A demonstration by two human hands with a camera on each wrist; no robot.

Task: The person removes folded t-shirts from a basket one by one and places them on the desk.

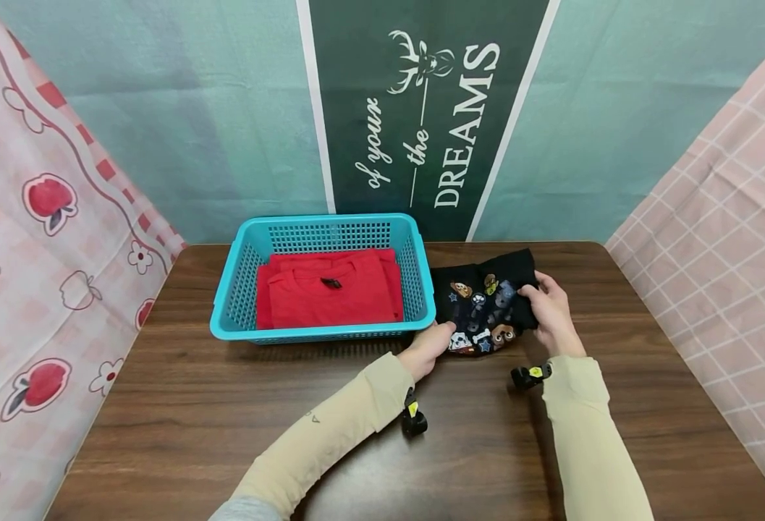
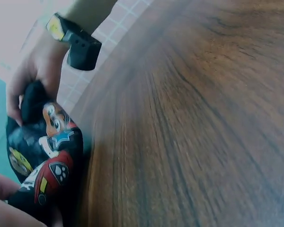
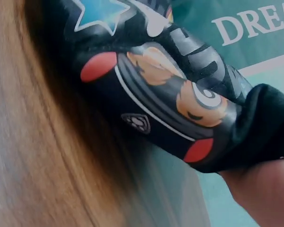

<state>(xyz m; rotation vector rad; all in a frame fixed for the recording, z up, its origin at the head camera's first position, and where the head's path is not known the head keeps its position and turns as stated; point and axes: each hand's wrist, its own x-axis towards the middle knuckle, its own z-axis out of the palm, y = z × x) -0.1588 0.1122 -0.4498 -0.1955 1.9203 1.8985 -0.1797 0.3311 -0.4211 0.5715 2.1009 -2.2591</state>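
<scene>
Both hands hold a folded black garment [image 1: 480, 307] printed with cartoon dogs, stars and bones, at the back of the table to the right of the basket. My left hand [image 1: 430, 347] pinches its lower left corner, close beside the basket's front right corner. On the opposite side, my right hand [image 1: 554, 311] grips the right edge, thumb on top. The left wrist view shows the garment [image 2: 61, 165] bunched and bulging between the two hands. Up close in the right wrist view, its printed dog face [image 3: 199, 106] curves over a thick fold, low over the wood.
A blue plastic basket [image 1: 323, 333] stands at the back left of the brown wooden table [image 1: 213, 405]. Folded red T-shirts [image 1: 330, 304] lie stacked inside it. A green printed curtain [image 1: 226, 145] hangs behind, with pink patterned cloths at both sides.
</scene>
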